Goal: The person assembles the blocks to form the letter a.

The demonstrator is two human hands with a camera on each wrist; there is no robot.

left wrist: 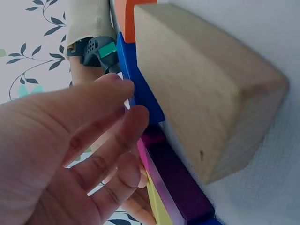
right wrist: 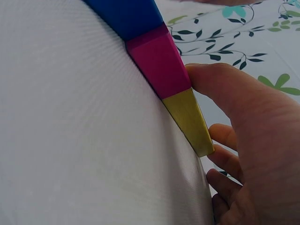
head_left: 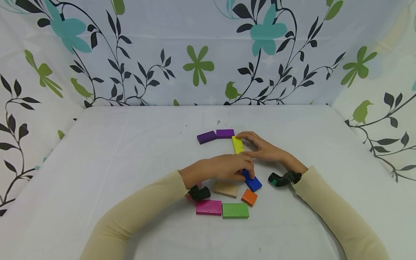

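My left hand reaches in from the left, its bent fingers and thumb holding the upper edge of a blue block. My right hand lies along a yellow block, fingers at its far end and thumb near its close end. In the right wrist view, a pink block stands between the yellow block and the blue block, end to end, with my right thumb touching near the pink-yellow joint. From the head, my left hand hides that pink block.
Two purple blocks continue the row at the far end. An orange block, a green block and a pink block lie nearer. Within the curve sits a plain wooden block; pinkish pieces are partly hidden by the left wrist.
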